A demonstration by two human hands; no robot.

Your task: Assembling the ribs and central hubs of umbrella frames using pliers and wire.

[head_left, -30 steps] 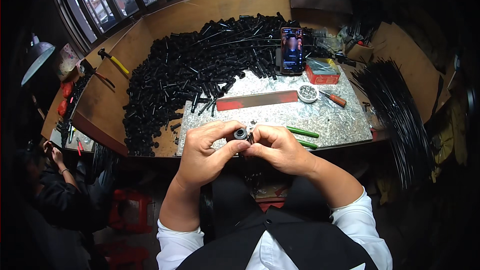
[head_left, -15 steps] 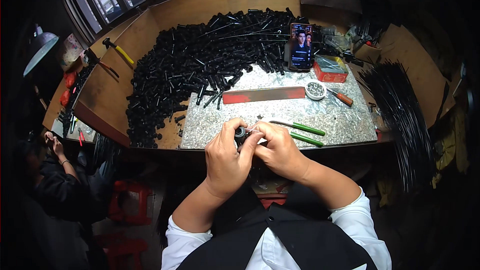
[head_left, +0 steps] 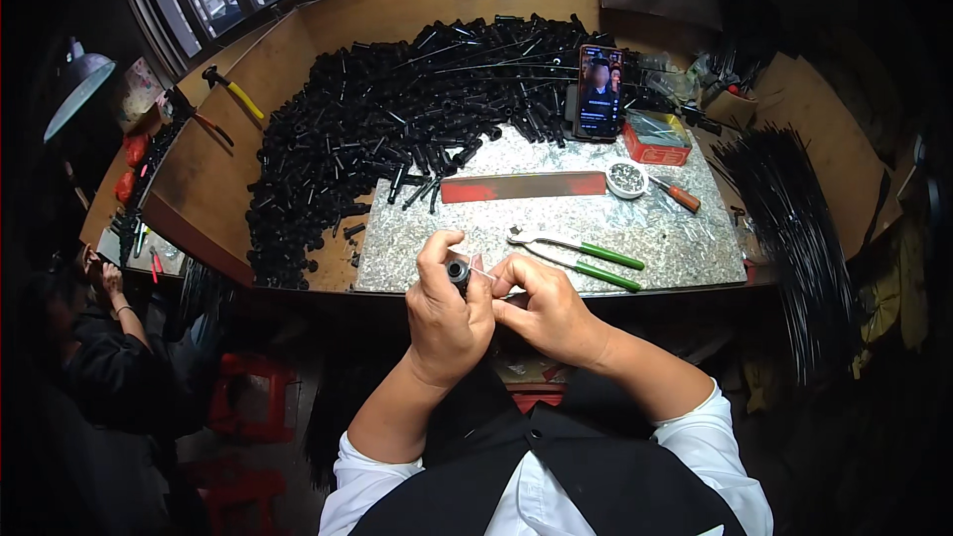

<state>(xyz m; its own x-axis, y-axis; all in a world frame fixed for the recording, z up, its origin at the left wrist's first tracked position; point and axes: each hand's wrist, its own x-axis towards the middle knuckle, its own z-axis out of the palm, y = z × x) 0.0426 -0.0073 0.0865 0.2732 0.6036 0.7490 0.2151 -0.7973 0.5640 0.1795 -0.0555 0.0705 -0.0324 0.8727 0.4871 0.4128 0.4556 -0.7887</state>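
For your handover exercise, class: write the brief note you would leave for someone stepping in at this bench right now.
Left hand: closed around a small black tube piece, held above the bench's near edge.
Right hand: fingers pinch at the same piece from the side; what they hold is hidden.
Green-handled pliers lie on the metal sheet, beside a small bowl of tiny parts.
Large heap of black tubes remains behind.

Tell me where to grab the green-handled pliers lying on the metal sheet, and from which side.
Probably by the two green handles, coming from above on the right. The pliers lie flat on the metal sheet, jaws pointing left toward the right hand, with the handles splayed toward the clear right side.
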